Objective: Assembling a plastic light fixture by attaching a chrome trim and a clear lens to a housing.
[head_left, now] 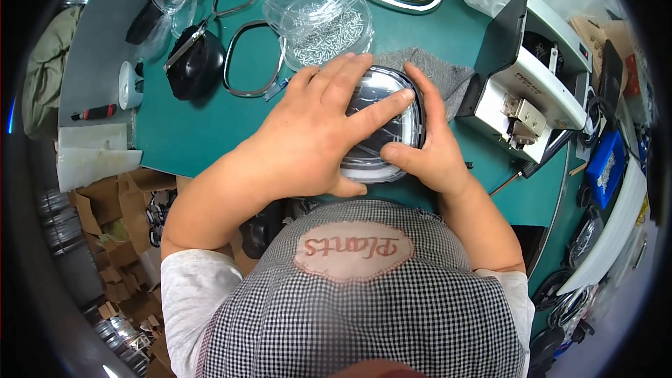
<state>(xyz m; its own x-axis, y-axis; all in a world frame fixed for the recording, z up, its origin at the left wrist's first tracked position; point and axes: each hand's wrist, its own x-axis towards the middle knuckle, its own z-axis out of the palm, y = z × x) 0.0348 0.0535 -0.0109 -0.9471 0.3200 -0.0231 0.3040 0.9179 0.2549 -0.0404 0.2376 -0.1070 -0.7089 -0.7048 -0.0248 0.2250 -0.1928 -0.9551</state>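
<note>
In front of my apron, a rounded lamp-like unit [389,127] with a clear plastic cover and dark inside lies at the table's near edge. My left hand [308,126] spreads over its left side, fingers across the top and thumb at the lower edge. On the other side my right hand [435,150] grips the rim, thumb on the cover and fingers along the right edge. Both palms hide much of the unit. Just beyond it lie a crumpled grey cloth [437,68] and a clear tub of small silver screws [329,40].
A white-and-black tabletop machine [542,91] with a metal front stands at right. Left of the tub are oval chrome-edged rings [250,93] and a black housing [192,73]. A red-and-black handled tool [98,112] lies far left; a blue tray [607,168] sits far right.
</note>
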